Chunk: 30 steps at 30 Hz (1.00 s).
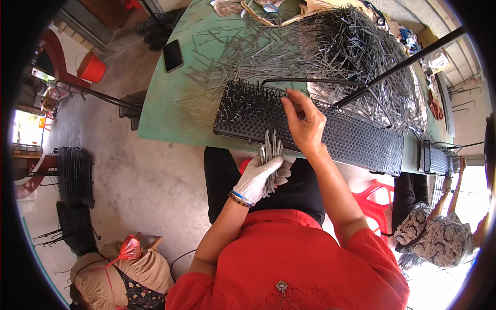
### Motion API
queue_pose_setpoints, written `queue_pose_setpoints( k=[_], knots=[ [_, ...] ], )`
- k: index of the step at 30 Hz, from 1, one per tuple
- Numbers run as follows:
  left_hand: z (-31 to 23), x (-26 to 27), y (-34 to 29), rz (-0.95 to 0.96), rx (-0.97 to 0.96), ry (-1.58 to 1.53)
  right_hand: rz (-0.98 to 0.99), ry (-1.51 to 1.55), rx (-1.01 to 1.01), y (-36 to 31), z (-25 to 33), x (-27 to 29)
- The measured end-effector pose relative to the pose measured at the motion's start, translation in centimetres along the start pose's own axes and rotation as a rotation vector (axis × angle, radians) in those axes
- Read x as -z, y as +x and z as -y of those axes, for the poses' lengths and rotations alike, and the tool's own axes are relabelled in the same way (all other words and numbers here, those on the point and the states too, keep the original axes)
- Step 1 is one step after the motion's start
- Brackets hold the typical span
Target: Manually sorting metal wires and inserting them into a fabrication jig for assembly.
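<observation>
My left hand (257,180), in a white glove, is closed around a bundle of thin grey strips (270,147) below the near edge of a black perforated metal rack (356,142). Bare, my right hand (308,125) is over the rack's middle, thumb and forefinger pinched together; whatever is between the fingertips is too small to make out. Many dark strips (249,103) stand upright in the holes of the rack's left part, while the holes to the right show bare. A bent black rod (315,80) runs along the rack's far side.
The rack lies on a green table (168,111), with a large heap of loose strips (351,46) behind it. A phone (173,56) lies at the table's left. A black bar (408,62) slants up to the right. Another person (439,232) works at the right beside a red stool (374,201).
</observation>
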<state>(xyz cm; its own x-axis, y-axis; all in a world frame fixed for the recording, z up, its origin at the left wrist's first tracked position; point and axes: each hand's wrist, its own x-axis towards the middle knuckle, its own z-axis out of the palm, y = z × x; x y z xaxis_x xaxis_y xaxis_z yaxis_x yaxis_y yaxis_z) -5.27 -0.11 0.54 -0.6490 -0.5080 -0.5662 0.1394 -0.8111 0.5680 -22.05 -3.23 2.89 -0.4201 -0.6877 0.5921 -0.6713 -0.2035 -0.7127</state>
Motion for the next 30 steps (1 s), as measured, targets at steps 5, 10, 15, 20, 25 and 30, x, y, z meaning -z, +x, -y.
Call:
queue_pose_setpoints(
  k=[5, 10, 15, 20, 25, 30],
  knots=[
    [0.2, 0.2, 0.0, 0.023, -0.008, 0.012, 0.044, -0.069, 0.007, -0.1, 0.1, -0.2],
    [-0.2, -0.1, 0.0, -0.004, 0.03, -0.01, 0.089, -0.206, 0.277, -0.1, -0.1, -0.2],
    [-0.2, 0.1, -0.1, 0.025, -0.012, -0.019, 0.037, -0.182, 0.308, 0.1, -0.1, 0.1],
    [-0.6, -0.1, -0.5, 0.042, -0.055, 0.004, 0.317, -0.003, -0.178, -0.6, 2.7, 2.8],
    [-0.9, -0.7, -0.6, 0.071, -0.053, 0.085, 0.453, 0.206, -0.427, -2.0, 0.9, 3.0],
    [-0.1, 0.1, -0.1, 0.082, -0.035, 0.066, 0.343, 0.335, -0.6, -0.3, 1.0, 3.9]
  ],
)
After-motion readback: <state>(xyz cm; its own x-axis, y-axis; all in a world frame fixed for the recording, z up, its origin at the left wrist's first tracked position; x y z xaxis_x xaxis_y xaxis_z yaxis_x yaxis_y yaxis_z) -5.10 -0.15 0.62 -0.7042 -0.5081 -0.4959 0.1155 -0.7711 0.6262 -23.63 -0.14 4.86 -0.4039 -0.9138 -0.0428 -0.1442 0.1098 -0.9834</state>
